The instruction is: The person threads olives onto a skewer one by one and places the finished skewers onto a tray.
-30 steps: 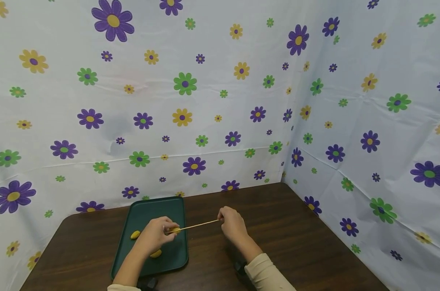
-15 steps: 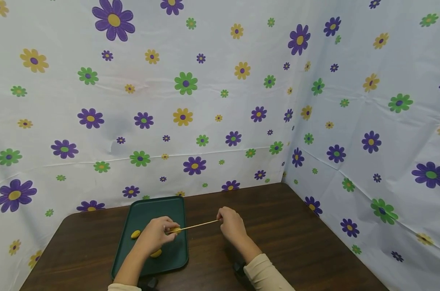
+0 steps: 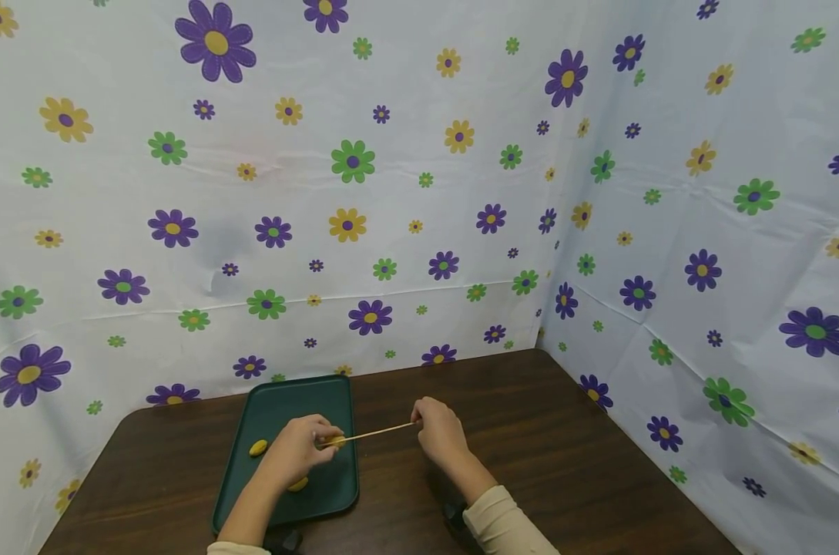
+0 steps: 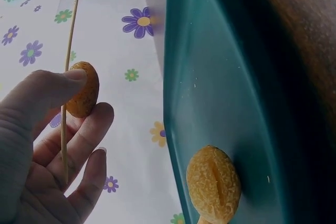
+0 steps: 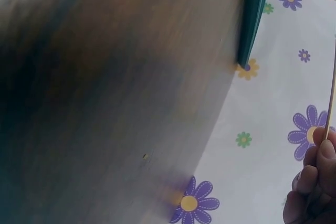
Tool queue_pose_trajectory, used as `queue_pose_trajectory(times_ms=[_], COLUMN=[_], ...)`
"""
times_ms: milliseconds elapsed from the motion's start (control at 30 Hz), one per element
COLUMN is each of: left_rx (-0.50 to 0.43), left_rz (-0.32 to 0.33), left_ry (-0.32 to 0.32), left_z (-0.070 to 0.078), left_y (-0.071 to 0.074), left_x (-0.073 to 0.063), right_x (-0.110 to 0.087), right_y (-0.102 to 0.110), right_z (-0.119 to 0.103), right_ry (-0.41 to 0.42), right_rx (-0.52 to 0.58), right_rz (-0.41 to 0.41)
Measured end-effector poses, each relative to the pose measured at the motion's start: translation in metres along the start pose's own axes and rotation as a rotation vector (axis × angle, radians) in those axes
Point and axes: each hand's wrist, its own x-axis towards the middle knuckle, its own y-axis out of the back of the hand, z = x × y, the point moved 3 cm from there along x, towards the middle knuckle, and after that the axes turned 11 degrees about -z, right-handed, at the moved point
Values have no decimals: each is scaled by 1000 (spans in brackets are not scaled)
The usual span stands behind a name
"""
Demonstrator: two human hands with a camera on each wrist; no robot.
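My left hand [image 3: 297, 447] is over the right side of a dark green tray [image 3: 304, 395]. Thumb and fingers pinch a small oval yellow-brown piece [image 4: 88, 95] together with a thin wooden skewer [image 3: 384, 430]. In the left wrist view the skewer runs along the piece's edge under the thumb, its near end against the lower fingers; whether it pierces the piece I cannot tell. My right hand [image 3: 443, 438] pinches the skewer's other end above the table. On the tray lie a grooved, wrinkled yellow piece [image 4: 214, 184] and another yellow piece [image 3: 258, 447].
The brown wood-grain table [image 3: 530, 455] carries the tray on its left half. Flower-printed white sheets [image 3: 405, 193] hang behind the table and along its right side. Tiny crumbs [image 5: 145, 156] dot the tabletop.
My right hand has shifted very slightly left and toward me with the skewer's end. The left hand keeps its pinch in nearly the same place.
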Motion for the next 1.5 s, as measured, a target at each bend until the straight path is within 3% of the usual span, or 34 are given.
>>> queue_pose_trajectory(times_ms=[733, 1067, 1500], left_rx=[-14, -13, -11], left_rz=[-14, -16, -38], left_ry=[-42, -32, -60], left_z=[0, 0, 3], left_y=[-3, -3, -2], left_x=[2, 3, 1], right_x=[-1, 0, 0], right_y=[-5, -6, -8], right_z=[-3, -5, -6], right_ry=[-6, -1, 36], right_rx=[-8, -15, 3], right_rz=[-7, -2, 7])
